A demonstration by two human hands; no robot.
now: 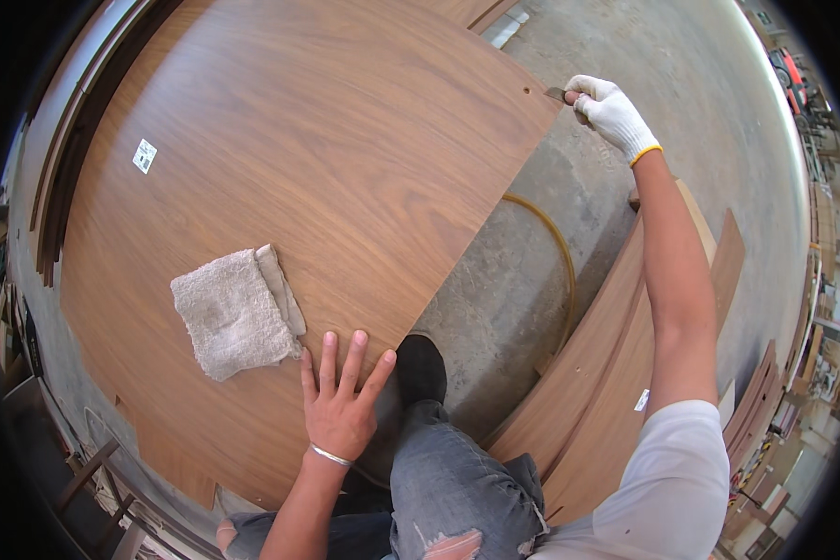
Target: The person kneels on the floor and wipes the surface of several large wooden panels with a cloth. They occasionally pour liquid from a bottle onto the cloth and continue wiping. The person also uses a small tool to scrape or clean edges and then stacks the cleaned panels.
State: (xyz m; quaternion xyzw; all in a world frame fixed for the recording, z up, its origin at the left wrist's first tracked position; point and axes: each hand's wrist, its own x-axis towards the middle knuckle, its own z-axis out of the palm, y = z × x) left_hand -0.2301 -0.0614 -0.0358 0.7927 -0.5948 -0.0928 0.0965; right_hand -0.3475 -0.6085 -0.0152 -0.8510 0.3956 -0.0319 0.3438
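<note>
A large brown wood-grain panel (345, 140) lies flat in front of me. My left hand (343, 411), bare with a bracelet at the wrist, rests on its near right corner with the fingers spread. Just left of those fingertips lies a folded beige towel (229, 313). In a white knitted glove, my right hand (607, 112) is closed around a small flat metal blade, perhaps a scraper (556, 94). The blade's tip is at the panel's far right corner, beside a small dark hole (527, 91). Most of the tool's handle is hidden in the glove.
A white label (144, 156) sticks to the panel's left part. Long wood-grain boards (593, 364) lie on the right, under my right arm. A yellow hose (562, 245) curves over the concrete floor (495, 271). More panels (65, 149) stand at the left edge.
</note>
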